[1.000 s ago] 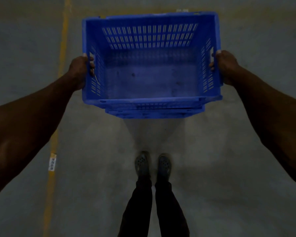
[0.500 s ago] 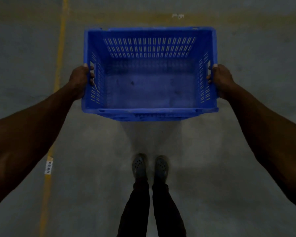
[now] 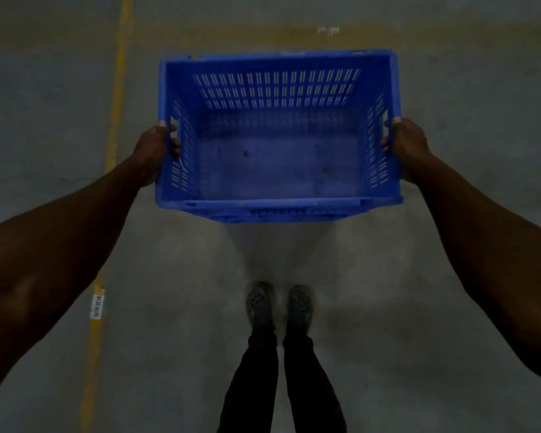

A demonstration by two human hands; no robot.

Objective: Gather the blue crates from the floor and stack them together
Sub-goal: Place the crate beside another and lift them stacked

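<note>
At 8 o'clock on the floor (image 3: 450,292), a white label (image 3: 97,305) sits on a yellow line (image 3: 116,98) that runs from 11 o'clock toward 7 o'clock; dark characters are printed on it, too small to read. A second faded yellow band crosses the floor at 12 o'clock, with a small pale mark (image 3: 328,29) on it, also unreadable.

Just above centre, toward 12 o'clock, is the crate (image 3: 278,157), blue plastic, open side up and seen from above. Nothing lies in it; the bottom shows only a few dark specks. Three rows of slots run along its far wall and slanted slots line both short walls. Under its near rim a darker blue edge shows, though whether that belongs to another crate below cannot be told.

The left hand (image 3: 155,148) is clamped on the crate's 9 o'clock wall, fingers hooked through the handle opening. The right hand (image 3: 406,145) is closed on the 3 o'clock wall the same way. Both arms reach straight out.

At 6 o'clock stand two shoes (image 3: 278,304) with perforated tops, side by side, below dark trouser legs (image 3: 281,379). The concrete between shoes and crate looks paler than the rest.
</note>
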